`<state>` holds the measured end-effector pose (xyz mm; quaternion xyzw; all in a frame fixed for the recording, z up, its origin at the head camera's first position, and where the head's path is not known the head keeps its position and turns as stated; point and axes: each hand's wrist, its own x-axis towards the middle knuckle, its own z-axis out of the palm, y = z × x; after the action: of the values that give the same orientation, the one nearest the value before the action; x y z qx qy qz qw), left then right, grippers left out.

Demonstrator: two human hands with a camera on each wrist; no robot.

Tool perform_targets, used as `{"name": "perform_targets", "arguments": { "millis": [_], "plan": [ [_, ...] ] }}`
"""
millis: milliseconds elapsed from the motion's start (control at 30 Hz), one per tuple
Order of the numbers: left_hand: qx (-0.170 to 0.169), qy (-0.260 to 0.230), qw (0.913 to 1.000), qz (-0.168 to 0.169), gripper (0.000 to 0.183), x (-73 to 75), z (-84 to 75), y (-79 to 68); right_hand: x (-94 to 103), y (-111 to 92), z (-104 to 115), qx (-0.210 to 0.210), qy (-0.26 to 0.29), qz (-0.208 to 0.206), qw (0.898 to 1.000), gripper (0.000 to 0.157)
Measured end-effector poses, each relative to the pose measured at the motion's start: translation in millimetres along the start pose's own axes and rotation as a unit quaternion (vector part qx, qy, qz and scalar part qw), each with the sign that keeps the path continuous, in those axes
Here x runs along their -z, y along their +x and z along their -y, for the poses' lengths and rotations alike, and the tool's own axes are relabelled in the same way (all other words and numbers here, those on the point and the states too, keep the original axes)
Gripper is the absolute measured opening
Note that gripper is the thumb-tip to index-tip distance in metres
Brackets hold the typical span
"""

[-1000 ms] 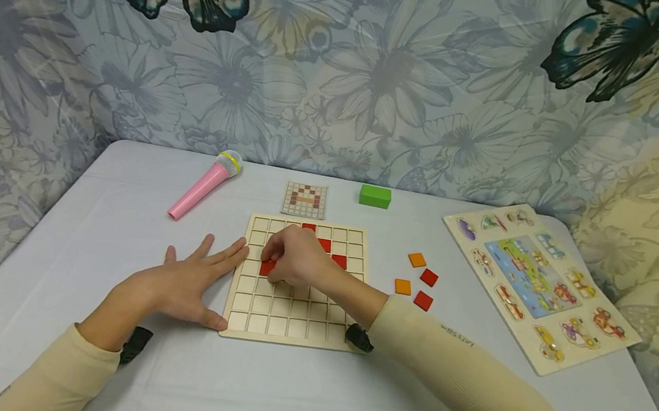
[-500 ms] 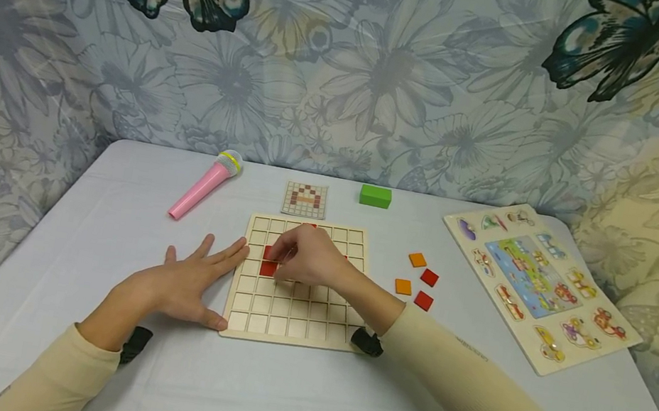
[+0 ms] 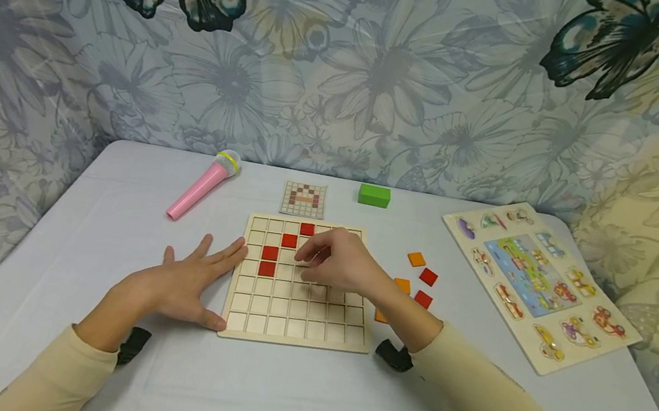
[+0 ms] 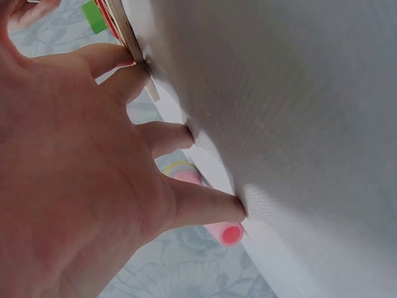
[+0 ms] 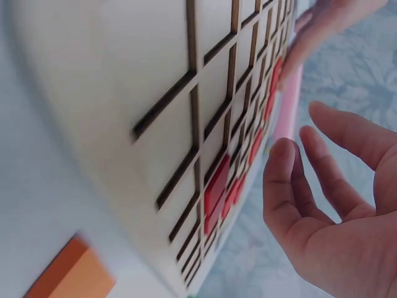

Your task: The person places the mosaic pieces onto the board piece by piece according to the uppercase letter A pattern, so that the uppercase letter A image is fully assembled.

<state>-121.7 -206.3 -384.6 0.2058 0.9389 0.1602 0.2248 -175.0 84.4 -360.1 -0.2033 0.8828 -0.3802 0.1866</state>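
Observation:
A wooden grid board (image 3: 281, 309) lies flat on the table. Spread beside its left edge is my left hand (image 3: 177, 286), fingertips and thumb right at the rim; in the left wrist view its fingertips (image 4: 239, 208) rest on the white cloth. Over the board's middle hovers my right hand (image 3: 343, 261), fingers loosely bent. The right wrist view shows nothing between that thumb and fingers. Red square tiles fill several cells, including a stacked pair, with the lower tile (image 3: 266, 269) under another tile (image 3: 270, 253). A further red tile (image 5: 216, 192) on the right side is hidden from the head view.
Loose orange tiles (image 3: 416, 259) and red tiles (image 3: 423, 299) lie right of the board, partly behind my right forearm. Behind the board are a small pattern card (image 3: 304, 200) and a green block (image 3: 374, 196). A pink toy microphone (image 3: 198, 192) and a picture puzzle (image 3: 537, 281) flank it.
My right hand has moved right, away from the red tiles at the board's left, uncovering them and now hiding those farther right. The left hand has stayed put.

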Motion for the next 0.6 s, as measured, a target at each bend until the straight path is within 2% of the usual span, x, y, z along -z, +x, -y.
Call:
{"name": "perform_targets", "arguments": {
  "millis": [333, 600],
  "plan": [
    [0.004, -0.007, 1.0, 0.003, 0.122, 0.7, -1.5, -0.1, 26.9, -29.3, -25.6, -0.047, 0.002, -0.044, 0.998, 0.019],
    [0.001, -0.006, 1.0, 0.003, 0.121, 1.2, -0.8, -0.4, 55.4, -55.5, -57.8, -0.079, -0.001, -0.082, 0.994, 0.022]
  ]
}}
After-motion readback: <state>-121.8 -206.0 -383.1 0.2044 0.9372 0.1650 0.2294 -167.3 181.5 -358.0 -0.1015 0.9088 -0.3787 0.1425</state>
